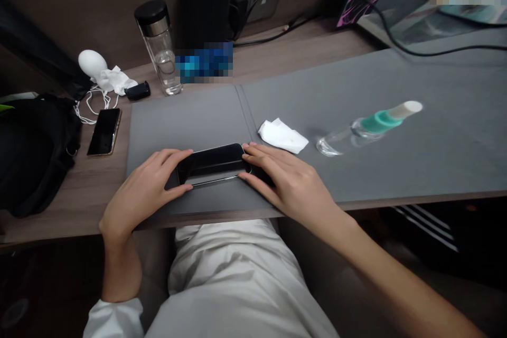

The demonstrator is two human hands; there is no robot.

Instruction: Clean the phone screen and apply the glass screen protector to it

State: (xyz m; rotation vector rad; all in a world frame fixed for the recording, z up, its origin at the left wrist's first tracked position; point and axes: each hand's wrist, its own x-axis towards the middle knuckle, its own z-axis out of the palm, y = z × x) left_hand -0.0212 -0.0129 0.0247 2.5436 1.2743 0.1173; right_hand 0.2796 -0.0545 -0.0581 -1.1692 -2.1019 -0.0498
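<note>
A black smartphone (214,162) with a glossy dark screen lies sideways between my hands, low over the grey desk mat (190,116). My left hand (148,185) grips its left end, thumb on the near edge and fingers on the far edge. At the other end, my right hand (287,177) holds it the same way, covering that corner. Just beyond my right hand rests a folded white tissue (283,135). Farther right, a clear bottle with a green collar and white cap (370,128) lies on its side on the mat.
A second phone (104,132) lies left of the mat, by a black bag (35,153). Behind it are a white egg-shaped object (92,63) with cords and a glass water bottle (162,58). A dark cylindrical device (204,5) stands at the wall; a black cable (380,16) loops rightward.
</note>
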